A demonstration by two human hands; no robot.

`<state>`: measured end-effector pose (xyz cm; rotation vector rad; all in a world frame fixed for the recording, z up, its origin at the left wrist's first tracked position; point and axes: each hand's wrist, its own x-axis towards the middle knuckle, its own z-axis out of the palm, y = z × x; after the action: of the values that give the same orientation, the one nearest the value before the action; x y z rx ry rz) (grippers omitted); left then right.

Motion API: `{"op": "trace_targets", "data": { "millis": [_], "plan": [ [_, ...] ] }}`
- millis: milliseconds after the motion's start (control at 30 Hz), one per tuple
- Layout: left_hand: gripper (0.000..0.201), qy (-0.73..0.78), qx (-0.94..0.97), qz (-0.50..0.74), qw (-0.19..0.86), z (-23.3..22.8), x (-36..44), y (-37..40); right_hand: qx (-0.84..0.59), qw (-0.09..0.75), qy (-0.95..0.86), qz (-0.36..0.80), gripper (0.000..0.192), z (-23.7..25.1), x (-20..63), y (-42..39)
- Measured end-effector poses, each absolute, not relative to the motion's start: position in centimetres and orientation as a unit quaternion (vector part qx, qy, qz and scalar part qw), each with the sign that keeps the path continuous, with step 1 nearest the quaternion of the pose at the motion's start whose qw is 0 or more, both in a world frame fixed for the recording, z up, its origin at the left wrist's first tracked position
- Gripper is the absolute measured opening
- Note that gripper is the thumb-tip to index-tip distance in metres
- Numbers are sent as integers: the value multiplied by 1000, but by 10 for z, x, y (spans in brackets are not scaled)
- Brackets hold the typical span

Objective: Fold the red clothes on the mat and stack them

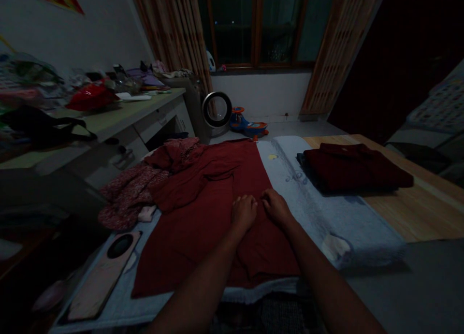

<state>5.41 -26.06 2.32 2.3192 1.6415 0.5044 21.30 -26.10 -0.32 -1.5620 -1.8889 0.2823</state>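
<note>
A dark red shirt (195,227) lies spread on a light blue cloth, with what looks like a sleeve folded across its left part. My left hand (244,211) rests on the middle of the shirt, its fingers curled down into the fabric. Just right of it, my right hand (276,207) is closed near the shirt's right edge, fingertips bent onto the cloth. Shadow partly hides the fingertips of both hands. A red patterned garment (136,189) lies crumpled along the shirt's left side.
Folded dark red clothes (357,167) sit to the right, over the blue cloth (290,155) and a wooden board (427,198). A pink phone (101,281) lies front left. A cluttered desk (145,104) stands left. Beyond are an open-doored washing machine (195,107) and a ride-on toy (248,126).
</note>
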Motion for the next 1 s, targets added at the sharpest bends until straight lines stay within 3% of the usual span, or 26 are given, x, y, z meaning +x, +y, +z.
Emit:
{"op": "trace_targets", "data": {
  "millis": [133, 467, 1000],
  "plan": [
    [13, 565, 800, 174, 103, 22, 55, -263, -610, 319, -720, 84, 14, -2, 210, -263],
    [15, 579, 801, 142, 57, 25, 60, -272, -707, 227, -670, 2, 28, 7, 203, -268],
    [20, 555, 816, 154, 55, 25, 58, -273, -724, 258, -640, 19, 18, -4, 228, -252]
  ]
}}
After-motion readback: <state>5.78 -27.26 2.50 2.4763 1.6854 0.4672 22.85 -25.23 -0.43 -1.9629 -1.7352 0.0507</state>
